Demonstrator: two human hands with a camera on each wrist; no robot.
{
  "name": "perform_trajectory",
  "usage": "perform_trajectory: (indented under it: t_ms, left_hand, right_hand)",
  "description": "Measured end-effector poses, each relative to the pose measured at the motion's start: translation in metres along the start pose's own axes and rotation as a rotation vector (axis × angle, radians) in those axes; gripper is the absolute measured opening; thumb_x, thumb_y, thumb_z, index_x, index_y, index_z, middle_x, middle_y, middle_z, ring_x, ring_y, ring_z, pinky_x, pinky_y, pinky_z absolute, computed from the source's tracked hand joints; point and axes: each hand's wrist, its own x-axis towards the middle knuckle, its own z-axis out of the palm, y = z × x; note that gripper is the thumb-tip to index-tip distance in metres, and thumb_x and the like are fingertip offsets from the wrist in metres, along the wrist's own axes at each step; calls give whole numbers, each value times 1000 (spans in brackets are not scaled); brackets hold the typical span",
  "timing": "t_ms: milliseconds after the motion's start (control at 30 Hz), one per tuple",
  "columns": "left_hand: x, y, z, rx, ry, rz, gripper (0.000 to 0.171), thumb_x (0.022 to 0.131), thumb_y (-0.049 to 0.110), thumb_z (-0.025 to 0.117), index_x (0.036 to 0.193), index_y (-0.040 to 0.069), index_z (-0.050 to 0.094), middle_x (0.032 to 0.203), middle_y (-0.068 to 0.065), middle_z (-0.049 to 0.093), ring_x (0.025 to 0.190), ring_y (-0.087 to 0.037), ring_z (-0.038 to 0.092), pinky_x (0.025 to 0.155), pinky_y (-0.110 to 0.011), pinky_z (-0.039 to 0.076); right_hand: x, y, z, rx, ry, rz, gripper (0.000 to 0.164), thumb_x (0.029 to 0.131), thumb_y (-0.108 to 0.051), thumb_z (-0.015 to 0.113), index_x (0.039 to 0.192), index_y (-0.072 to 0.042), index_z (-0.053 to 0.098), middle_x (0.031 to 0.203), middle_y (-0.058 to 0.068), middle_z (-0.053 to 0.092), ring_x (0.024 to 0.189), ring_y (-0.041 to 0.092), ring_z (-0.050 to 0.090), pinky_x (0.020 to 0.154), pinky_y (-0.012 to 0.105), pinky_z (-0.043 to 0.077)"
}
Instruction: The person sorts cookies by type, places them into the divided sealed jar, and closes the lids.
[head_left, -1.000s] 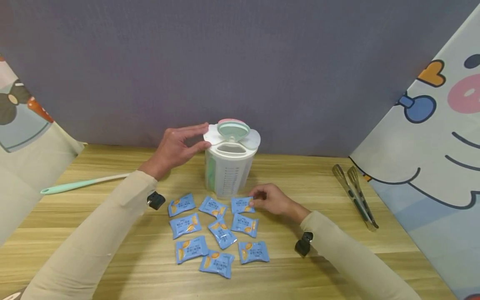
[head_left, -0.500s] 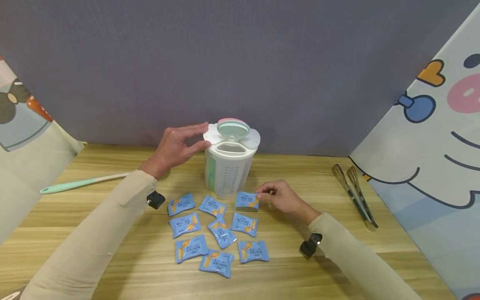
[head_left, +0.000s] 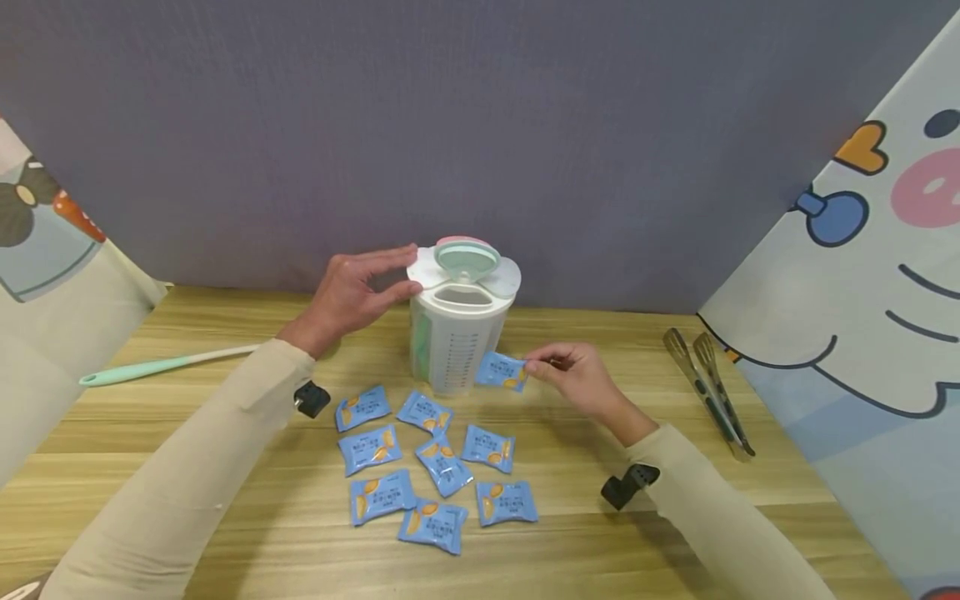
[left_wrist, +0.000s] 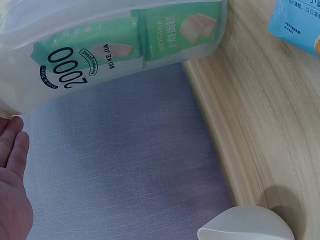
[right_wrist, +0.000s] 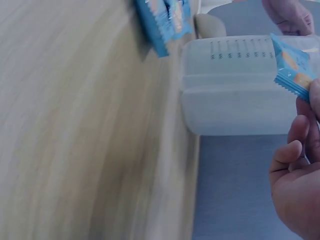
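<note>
A translucent storage container [head_left: 474, 350] with a white lid [head_left: 507, 279] and printed scale stands upright at the back centre. Its small round green flap [head_left: 468, 260] is flipped up, beside an opening. Green dry-cake packets [left_wrist: 180, 30] show through its wall. My left hand [head_left: 352, 292] touches the lid's left edge with extended fingers and thumb. Between thumb and fingertips, my right hand [head_left: 577, 375] pinches one blue snack packet [head_left: 500, 371] by its end, raised before the container's lower right. More blue packets [head_left: 438, 527] lie in front on the wooden table [head_left: 600, 550].
A long-handled tool with a mint grip [head_left: 142, 371] lies at left, its far end hidden by the left arm. Metal tongs [head_left: 708, 392] lie at right. A grey wall [head_left: 600, 150] closes the back, with printed cartoon panels on both sides.
My right hand has lifted the blue snack packet off the table and carried it slightly right and up, toward the container's side. The left hand has stayed on the lid.
</note>
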Motion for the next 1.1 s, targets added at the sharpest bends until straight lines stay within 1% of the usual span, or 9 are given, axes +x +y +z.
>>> perform_trajectory:
  t_ms: [100,200,333,467,633,833,900,1000,1100]
  left_hand:
    - [0,0,0,-2,-1,-4,45,76,15,81,117,5,67,122,-4,61,109,-23,60,93,-42,46]
    - [0,0,0,-5,-6,-9,45,76,16,81,118,6,67,123,-4,61,110,-23,59,93,-42,46]
    - [0,0,1,-10,-9,-11,45,77,16,80,118,6,67,123,-4,61,110,-23,59,93,-42,46]
    - [0,0,1,-12,-6,-9,45,77,15,80,118,5,67,123,-4,61,111,-24,59,93,-42,46]
    - [-1,0,1,-9,-10,-14,45,77,15,80,119,6,66,124,-4,60,111,-24,58,93,-42,46]
    - [-1,1,1,-3,-18,-28,45,77,17,80,119,7,66,124,-3,60,111,-23,58,93,-42,45]
    - [-1,1,1,-4,-24,-39,45,78,18,80,120,7,66,125,-2,60,112,-23,58,94,-42,45]
    - [-1,2,1,-9,-31,-48,46,79,18,79,120,7,65,126,-2,59,113,-23,57,95,-42,45]
    - [-1,2,1,-13,-27,-46,45,78,18,79,120,7,66,125,-3,59,113,-23,57,94,-42,45]
  right_hand:
    - [1,-5,0,49,13,-44,8,84,8,66,91,12,67,84,6,70,76,14,65,66,26,54]
    - [3,-11,0,61,43,-83,9,85,8,65,92,13,67,84,6,70,76,14,65,67,27,54]
    - [7,-21,-1,69,91,-122,8,85,12,63,92,14,66,84,3,70,72,12,63,65,24,52]
    - [13,-29,-3,70,141,-162,7,86,11,62,92,13,66,83,1,69,65,10,57,59,22,48]
    - [25,-38,-5,84,183,-248,7,86,9,63,90,12,68,80,5,68,60,13,52,54,22,44]
    - [39,-49,-7,52,213,-311,12,89,0,64,93,10,69,78,9,65,53,11,39,47,22,34]
    - [43,-52,-7,41,231,-322,13,89,-2,65,93,9,69,78,10,66,52,12,40,47,22,35]
    - [50,-55,-8,15,257,-335,13,88,-3,66,93,9,69,80,8,68,55,11,45,50,22,39]
    - [56,-59,-8,-23,267,-343,13,88,-2,66,94,9,69,81,5,69,56,10,47,51,22,40]
